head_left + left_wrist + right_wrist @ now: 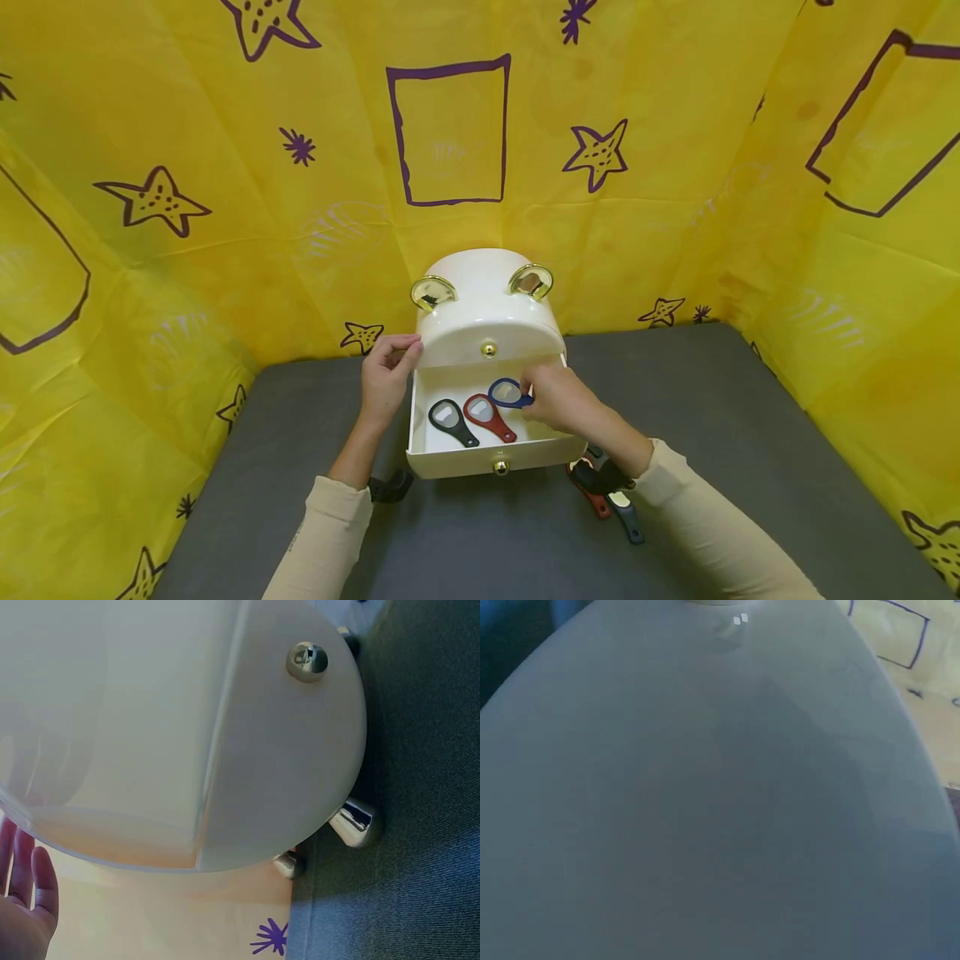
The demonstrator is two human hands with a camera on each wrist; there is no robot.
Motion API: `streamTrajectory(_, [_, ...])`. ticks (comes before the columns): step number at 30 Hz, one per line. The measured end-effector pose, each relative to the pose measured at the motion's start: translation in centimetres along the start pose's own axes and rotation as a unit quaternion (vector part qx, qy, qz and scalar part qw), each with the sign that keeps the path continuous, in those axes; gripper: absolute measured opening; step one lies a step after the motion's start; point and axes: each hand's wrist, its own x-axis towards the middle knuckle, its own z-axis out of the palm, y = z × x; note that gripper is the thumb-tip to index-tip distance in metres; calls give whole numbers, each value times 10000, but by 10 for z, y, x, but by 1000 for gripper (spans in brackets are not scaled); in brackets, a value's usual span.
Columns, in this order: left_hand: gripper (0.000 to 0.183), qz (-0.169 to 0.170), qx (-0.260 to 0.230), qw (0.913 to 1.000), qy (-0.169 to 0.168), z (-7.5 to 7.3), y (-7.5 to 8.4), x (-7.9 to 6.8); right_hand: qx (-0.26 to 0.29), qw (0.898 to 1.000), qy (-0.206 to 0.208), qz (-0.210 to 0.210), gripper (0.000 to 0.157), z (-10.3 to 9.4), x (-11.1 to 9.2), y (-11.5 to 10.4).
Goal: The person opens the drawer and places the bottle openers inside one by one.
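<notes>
A glossy white box (480,321) with two gold ears stands on the grey table, its lower drawer (457,463) pulled out. Inside the drawer lie a black bottle opener (450,418) and a red bottle opener (489,417), side by side. My right hand (558,397) reaches in at the right and pinches a blue bottle opener (506,392) by its handle end. At the box's left side, my left hand (385,377) has its fingertips right at the edge; the left wrist view shows its fingers (21,870) fairly straight beside the wall.
More bottle openers, one red (597,502) and one dark grey (628,518), lie on the table (705,417) right of the drawer, partly under my right wrist. A yellow printed cloth (337,125) rises behind and on both sides. Gold feet (355,823) hold the box up.
</notes>
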Motion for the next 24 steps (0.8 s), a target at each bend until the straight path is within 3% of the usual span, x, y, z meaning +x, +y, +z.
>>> streamTrajectory(5, [13, 76, -32, 9999, 86, -1, -19, 3, -339, 9993, 99, -92, 18, 8, 1, 1])
streamTrajectory(10, [14, 167, -7, 9998, 110, -2, -24, 2, -509, 9985, 117, -137, 29, 15, 2, 0])
streamTrajectory(13, [14, 196, -8, 9998, 106, -2, -25, 3, -493, 9986, 150, -144, 26, 18, 2, 0])
streamTrajectory(18, [14, 183, -29, 9997, 128, -2, -24, 3, -176, 9996, 192, -60, 12, 15, 1, 1])
streamTrajectory(24, [13, 128, 9, 9998, 129, -1, -16, 2, 657, 9977, 148, 44, 13, 2, -8, 4])
